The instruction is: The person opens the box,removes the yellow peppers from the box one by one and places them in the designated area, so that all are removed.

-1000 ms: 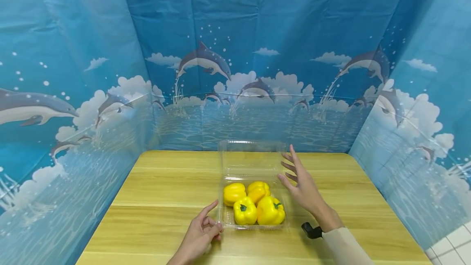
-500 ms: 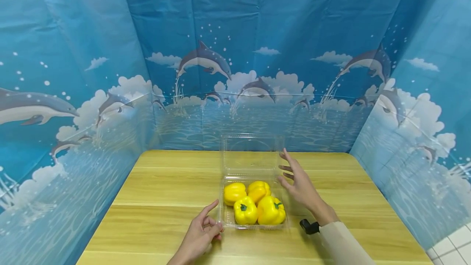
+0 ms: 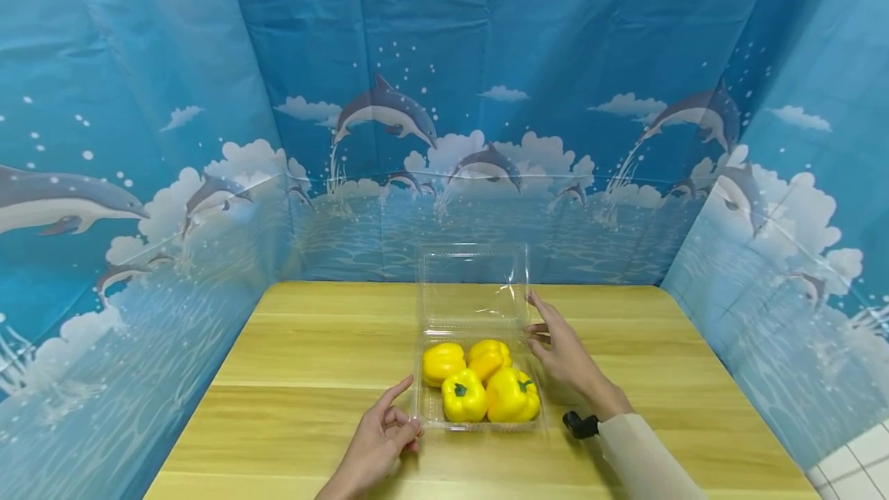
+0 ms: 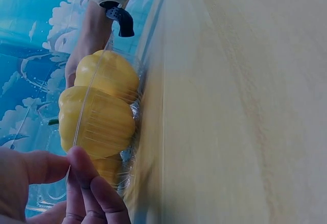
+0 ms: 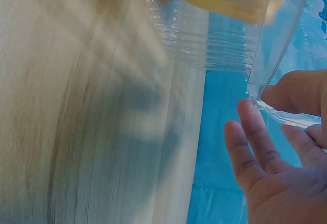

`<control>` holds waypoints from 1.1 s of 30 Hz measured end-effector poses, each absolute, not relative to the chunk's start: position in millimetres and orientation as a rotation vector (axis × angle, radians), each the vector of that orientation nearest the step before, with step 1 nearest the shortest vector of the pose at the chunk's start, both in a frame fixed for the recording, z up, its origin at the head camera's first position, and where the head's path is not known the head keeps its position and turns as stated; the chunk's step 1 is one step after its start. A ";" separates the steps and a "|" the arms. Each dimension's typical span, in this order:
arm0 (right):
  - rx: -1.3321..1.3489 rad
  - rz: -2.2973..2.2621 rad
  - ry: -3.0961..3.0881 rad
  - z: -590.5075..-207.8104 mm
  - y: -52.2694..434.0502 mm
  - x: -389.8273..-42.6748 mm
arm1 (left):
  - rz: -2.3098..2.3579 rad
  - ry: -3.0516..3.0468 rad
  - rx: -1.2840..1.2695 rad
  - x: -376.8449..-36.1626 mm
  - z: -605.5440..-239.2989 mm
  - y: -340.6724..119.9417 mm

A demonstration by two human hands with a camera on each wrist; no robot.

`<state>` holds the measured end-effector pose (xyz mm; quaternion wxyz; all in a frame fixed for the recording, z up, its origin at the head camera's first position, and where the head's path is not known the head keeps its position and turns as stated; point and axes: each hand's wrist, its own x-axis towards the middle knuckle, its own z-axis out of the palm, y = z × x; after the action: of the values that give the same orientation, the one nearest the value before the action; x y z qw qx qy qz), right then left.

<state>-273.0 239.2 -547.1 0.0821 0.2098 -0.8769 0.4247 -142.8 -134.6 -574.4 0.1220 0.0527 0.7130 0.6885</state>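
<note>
A clear plastic clamshell container point(image 3: 479, 427) stands on the table, its hinged lid point(image 3: 472, 288) tilted up at the back. In its base lie several yellow bell peppers point(image 3: 464, 396), point(image 4: 97, 122). At the front left corner my left hand point(image 3: 375, 442) pinches the rim between thumb and fingertips, as the left wrist view shows point(image 4: 76, 183). My right hand point(image 3: 566, 353) is at the back right corner near the hinge. There, in the right wrist view, thumb and fingertips point(image 5: 250, 109) close on the plastic corner, while another finger reaches up beside the lid's right edge.
The wooden table point(image 3: 312, 353) carries the container near its middle. Behind it and on both sides hang blue dolphin-print curtains point(image 3: 444, 99). A black wrist device point(image 3: 579, 424) sits under the right forearm. White tiles point(image 3: 857, 457) show at the lower right.
The lid has swung up from leaning further back to steeper, its top edge now higher. My right hand has shifted slightly left towards the lid. The left hand and peppers stay put.
</note>
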 end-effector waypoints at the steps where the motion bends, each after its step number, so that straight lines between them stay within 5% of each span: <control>1: 0.627 1.263 -2.629 -547.1 239.3 -272.5 | 2.010 2.080 0.153 -142.9 -574.5 -134.5; 33: 0.589 1.429 -2.874 -551.0 243.8 -267.0 | 2.010 2.069 0.137 -141.2 -571.6 -134.6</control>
<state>-267.0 243.8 -551.0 -0.0607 0.1802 -0.8791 0.4370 -141.2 -134.6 -571.6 0.1266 0.0470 0.7107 0.6904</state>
